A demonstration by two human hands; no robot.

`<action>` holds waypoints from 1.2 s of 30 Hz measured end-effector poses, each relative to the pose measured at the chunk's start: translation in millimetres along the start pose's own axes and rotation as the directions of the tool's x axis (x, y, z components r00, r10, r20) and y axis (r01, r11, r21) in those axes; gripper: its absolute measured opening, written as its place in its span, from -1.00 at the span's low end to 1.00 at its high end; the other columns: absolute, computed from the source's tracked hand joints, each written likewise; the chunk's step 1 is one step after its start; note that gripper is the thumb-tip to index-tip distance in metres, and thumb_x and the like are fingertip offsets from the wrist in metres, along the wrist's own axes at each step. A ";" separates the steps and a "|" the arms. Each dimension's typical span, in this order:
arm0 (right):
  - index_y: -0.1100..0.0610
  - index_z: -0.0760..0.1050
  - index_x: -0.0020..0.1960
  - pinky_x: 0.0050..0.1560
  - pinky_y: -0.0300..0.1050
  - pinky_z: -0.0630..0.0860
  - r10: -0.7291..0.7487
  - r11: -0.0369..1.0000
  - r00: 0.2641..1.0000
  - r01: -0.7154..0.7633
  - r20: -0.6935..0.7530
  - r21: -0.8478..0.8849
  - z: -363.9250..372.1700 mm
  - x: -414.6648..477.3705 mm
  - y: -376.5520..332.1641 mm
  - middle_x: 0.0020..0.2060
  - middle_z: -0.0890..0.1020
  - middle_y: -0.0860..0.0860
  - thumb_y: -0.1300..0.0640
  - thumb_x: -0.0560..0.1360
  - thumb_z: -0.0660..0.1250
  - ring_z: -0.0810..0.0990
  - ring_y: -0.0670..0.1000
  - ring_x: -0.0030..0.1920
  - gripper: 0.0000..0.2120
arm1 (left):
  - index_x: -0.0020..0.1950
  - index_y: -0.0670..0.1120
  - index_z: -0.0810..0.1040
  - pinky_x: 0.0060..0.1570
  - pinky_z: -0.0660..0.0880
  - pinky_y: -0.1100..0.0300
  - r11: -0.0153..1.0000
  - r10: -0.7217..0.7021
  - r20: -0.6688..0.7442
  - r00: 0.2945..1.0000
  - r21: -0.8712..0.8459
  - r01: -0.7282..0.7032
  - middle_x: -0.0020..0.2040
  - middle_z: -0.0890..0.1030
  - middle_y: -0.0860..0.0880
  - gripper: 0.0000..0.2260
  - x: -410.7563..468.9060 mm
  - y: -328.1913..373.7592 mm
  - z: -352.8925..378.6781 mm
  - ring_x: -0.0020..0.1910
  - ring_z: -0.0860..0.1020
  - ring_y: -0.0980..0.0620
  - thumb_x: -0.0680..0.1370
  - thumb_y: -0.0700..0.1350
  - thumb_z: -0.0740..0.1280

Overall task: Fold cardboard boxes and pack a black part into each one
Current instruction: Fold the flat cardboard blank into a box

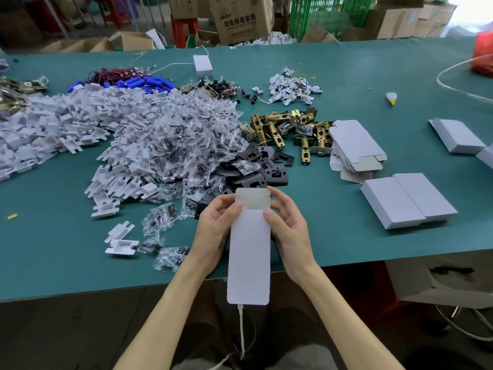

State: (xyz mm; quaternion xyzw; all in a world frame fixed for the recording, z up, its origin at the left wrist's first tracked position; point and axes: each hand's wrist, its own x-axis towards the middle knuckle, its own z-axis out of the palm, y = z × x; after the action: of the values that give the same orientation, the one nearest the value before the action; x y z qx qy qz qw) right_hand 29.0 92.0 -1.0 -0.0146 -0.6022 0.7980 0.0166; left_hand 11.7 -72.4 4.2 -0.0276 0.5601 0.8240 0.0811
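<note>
I hold a long white cardboard box upright over the table's near edge, its top flap standing open and showing grey inside. My left hand grips its left side with the thumb on the front near the top. My right hand grips the right side the same way. A pile of black metal parts lies on the green table just beyond the box. Flat unfolded box blanks are stacked to the right of them.
Two folded white boxes lie side by side at the right, another farther back. Brass latch parts, bagged screws and white plastic pieces cover the left and middle. A cardboard carton stands below the table edge at right.
</note>
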 end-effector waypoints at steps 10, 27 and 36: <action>-0.09 0.51 0.38 0.26 0.25 0.56 0.005 1.000 1.000 -0.005 0.006 0.010 0.2 0.8 -0.4 0.24 0.64 0.10 -0.02 0.48 0.48 0.61 0.23 0.26 -0.52 | 0.33 -0.18 0.54 0.06 0.61 -0.05 1.000 -0.022 -0.005 1.000 -0.005 0.022 0.13 0.67 -0.22 -0.60 -0.3 0.9 0.4 0.03 0.62 -0.18 0.54 -0.06 0.44; -0.13 0.46 0.44 0.31 0.23 0.53 0.028 0.999 0.996 -0.030 0.079 0.026 -0.6 2.2 -0.6 0.29 0.63 0.08 -0.08 0.47 0.54 0.61 0.17 0.29 -0.43 | 0.31 -0.15 0.58 -0.01 0.66 0.05 0.999 -0.008 0.038 0.999 -0.045 0.010 0.20 0.67 -0.27 -0.64 1.9 -1.7 -0.7 0.04 0.67 -0.11 0.56 -0.04 0.41; -0.05 0.55 0.35 0.35 0.27 0.50 0.056 0.995 0.995 -0.063 0.089 0.084 -2.2 3.3 1.1 0.28 0.63 0.09 -0.09 0.43 0.56 0.59 0.19 0.31 -0.48 | 0.30 -0.11 0.66 -0.03 0.65 0.08 0.996 -0.005 0.075 0.997 -0.083 0.011 0.21 0.69 -0.22 -0.63 3.0 -2.2 -4.6 0.04 0.70 -0.07 0.54 0.00 0.50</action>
State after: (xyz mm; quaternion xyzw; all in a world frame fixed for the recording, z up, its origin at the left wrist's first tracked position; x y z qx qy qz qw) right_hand 25.8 93.9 -2.8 0.0027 -0.5666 0.8233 -0.0325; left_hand 8.9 -75.6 0.0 -0.0024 0.5216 0.8468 0.1043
